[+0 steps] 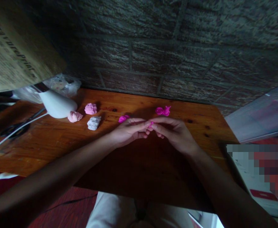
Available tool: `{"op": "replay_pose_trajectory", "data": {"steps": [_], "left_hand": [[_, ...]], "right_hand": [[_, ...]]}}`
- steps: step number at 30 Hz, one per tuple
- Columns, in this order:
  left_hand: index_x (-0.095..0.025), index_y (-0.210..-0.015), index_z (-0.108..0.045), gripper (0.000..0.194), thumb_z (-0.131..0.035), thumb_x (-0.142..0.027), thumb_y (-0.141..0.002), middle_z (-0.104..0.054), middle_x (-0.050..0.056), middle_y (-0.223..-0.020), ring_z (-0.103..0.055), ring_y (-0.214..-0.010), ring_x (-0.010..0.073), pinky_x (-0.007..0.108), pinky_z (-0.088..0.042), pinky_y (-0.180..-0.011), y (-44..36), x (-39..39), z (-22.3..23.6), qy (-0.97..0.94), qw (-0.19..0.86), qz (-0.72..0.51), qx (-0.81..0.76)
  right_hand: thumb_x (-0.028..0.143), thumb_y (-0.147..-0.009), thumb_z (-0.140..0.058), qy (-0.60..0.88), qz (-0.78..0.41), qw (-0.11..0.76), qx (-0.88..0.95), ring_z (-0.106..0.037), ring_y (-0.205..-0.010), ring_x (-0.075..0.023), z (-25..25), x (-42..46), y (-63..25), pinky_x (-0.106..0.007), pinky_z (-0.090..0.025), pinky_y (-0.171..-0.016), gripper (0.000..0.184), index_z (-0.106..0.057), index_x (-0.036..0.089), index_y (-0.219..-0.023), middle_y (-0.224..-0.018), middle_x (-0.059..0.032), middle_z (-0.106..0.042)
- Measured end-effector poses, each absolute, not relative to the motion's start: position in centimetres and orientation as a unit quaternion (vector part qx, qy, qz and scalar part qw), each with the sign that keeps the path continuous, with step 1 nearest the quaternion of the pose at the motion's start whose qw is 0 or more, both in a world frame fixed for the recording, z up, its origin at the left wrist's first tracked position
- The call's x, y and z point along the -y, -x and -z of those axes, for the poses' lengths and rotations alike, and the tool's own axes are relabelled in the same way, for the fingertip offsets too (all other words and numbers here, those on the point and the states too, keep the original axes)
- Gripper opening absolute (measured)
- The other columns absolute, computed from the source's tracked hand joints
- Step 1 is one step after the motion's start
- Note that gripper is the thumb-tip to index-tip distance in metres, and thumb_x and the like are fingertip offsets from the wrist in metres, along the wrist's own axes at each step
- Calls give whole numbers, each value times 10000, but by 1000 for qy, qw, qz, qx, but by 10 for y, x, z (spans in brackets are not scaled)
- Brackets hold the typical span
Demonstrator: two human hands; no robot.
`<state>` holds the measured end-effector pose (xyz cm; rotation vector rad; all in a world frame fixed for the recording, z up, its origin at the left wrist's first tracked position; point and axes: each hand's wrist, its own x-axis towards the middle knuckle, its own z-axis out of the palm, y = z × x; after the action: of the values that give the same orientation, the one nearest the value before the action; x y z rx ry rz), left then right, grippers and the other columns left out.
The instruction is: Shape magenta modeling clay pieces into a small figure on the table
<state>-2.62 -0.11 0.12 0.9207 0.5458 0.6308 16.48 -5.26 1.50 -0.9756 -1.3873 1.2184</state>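
Note:
Above the wooden table, a small bit of bright pink clay (151, 124) is pinched between the fingertips of my left hand (131, 130) and my right hand (174, 131). Both hands are closed on it, with their tips meeting. Partly behind my left hand lies a bright pink lump of clay (124, 118). Beyond my right hand rests a bright pink clay piece (163, 110) with a rolled, rose-like spiral. Further left sit a pink clay lump (90, 108), a pale pink lump (75, 116) and a white lump (93, 123).
A lamp with a white base (58, 103) and printed shade (17, 47) stands at the left, its white cord (17, 133) crossing the table (58, 148). Dark-handled scissors (15, 129) and a clear plastic bag (65, 85) lie near it. A stone-patterned wall (145, 57) borders the back.

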Motion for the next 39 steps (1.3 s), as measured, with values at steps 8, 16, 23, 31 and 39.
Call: {"op": "replay_pose_trajectory", "data": {"steps": [8,16,23,31,39], "left_hand": [[-146,-846,-769,329,-931,-389,-696,-708,7,-785,-640,-722,87,200,-502,-671,26,0,-1,-421,823,-285,-253],[-145,-877,-764,363,-926,-416,-697,-716,20,-828,-645,-758,99,210,-502,-673,27,-2,2,-412,831,-276,-250],[-138,-864,-782,327,-944,-353,-678,-716,26,-835,-636,-762,102,217,-490,-683,27,-3,4,-430,815,-290,-257],[-151,-892,-779,347,-929,-395,-695,-708,16,-814,-634,-757,106,222,-491,-674,26,-1,0,-420,824,-286,-251],[-130,-827,-736,408,-945,-433,-652,-658,-9,-762,-592,-700,83,222,-461,-666,24,1,-3,-415,810,-296,-290]], "right_hand": [[334,-813,-840,410,-511,481,583,-620,-669,-105,-16,54,-165,-252,-530,-614,306,-801,255,-1105,-902,-13,-775],[367,-826,-827,398,-490,509,585,-597,-618,-99,-14,52,-164,-250,-520,-578,220,-827,255,-1015,-854,-13,-778],[312,-825,-830,400,-485,505,591,-605,-640,-93,-11,52,-164,-244,-524,-594,245,-823,271,-1067,-895,-15,-774],[337,-851,-803,410,-491,510,575,-592,-613,-86,-15,53,-163,-224,-503,-565,200,-828,264,-1036,-820,-1,-765],[390,-852,-799,428,-468,511,579,-581,-606,-91,-13,52,-163,-240,-502,-566,213,-822,250,-1010,-816,-4,-757]]}}
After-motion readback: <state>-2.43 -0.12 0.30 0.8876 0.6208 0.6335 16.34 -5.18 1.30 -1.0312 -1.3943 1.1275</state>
